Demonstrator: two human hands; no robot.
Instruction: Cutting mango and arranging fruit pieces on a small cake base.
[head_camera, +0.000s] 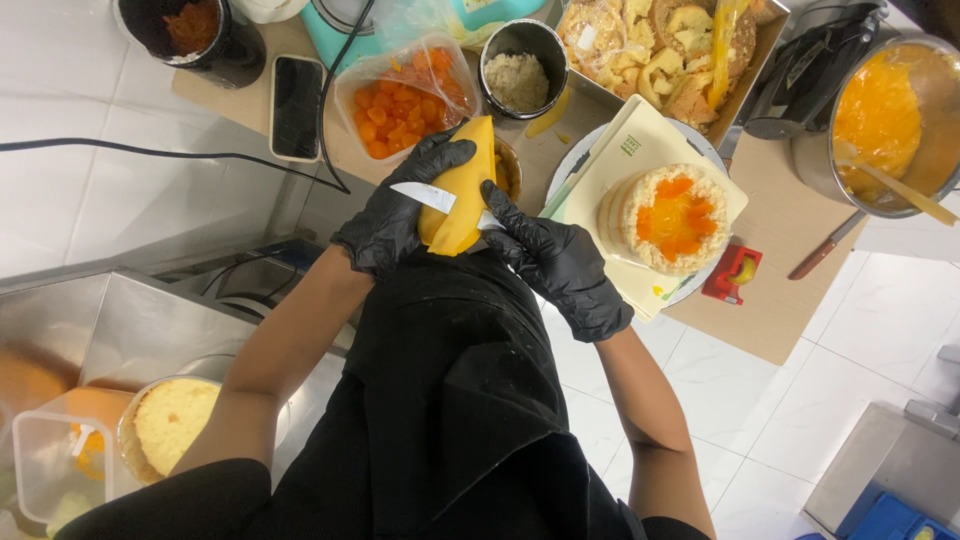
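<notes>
Both hands gloved: left hand (392, 222) grips mango (458, 190), right hand (560, 262) closed on knife (432, 198), just left of the cake (668, 216). Mid-slice, judging by blade on flesh; next cut needs a steady grip.

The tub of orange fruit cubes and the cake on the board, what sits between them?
In the head view, a round dark container of pale crumbs.

Peeled yellow mango (462, 190), upright and slightly tilted, held above the counter edge, small white-bladed knife (432, 198) laid across it
</notes>
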